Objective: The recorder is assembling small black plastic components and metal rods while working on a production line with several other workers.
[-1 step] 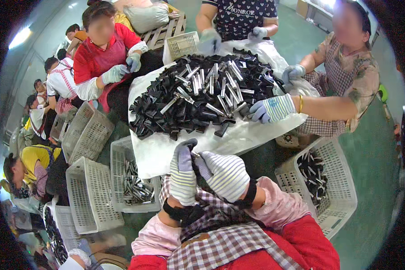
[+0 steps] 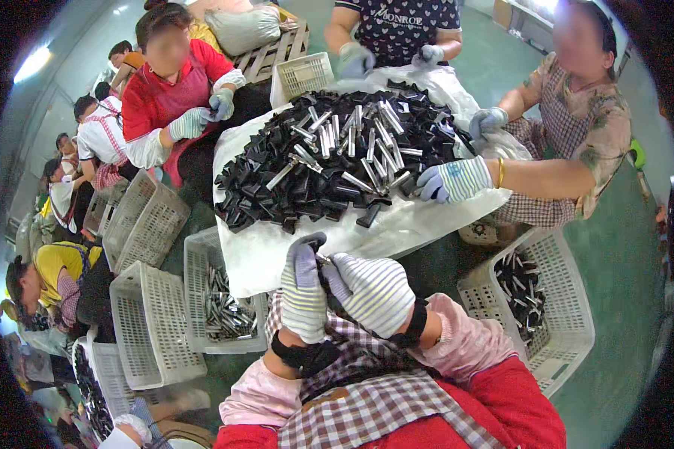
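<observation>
My left hand [image 2: 305, 288] and my right hand [image 2: 377, 292], both in striped knit gloves, meet in front of my checked apron, just off the table's near edge. Their fingers are closed and pressed together. A small metallic glint shows between the fingertips; the rest of the held piece is hidden by the gloves. Beyond my hands, a large heap of black plastic pieces [image 2: 277, 187] covers the white sheet [image 2: 254, 262]. Silver metal tubes [image 2: 359, 179] lie scattered on top of the heap.
A crate [image 2: 221, 340] of metal tubes stands left of me, beside an empty crate [image 2: 153, 367]. Another crate [image 2: 573, 318] with black and silver parts sits at right. Co-workers sit around the table; one gloved hand [image 2: 457, 181] rests at the heap's right edge.
My hands stay nearly still, with only a slight shift of the fingers. Across the table, a co-worker's gloved hand has moved a little up and to the right.
</observation>
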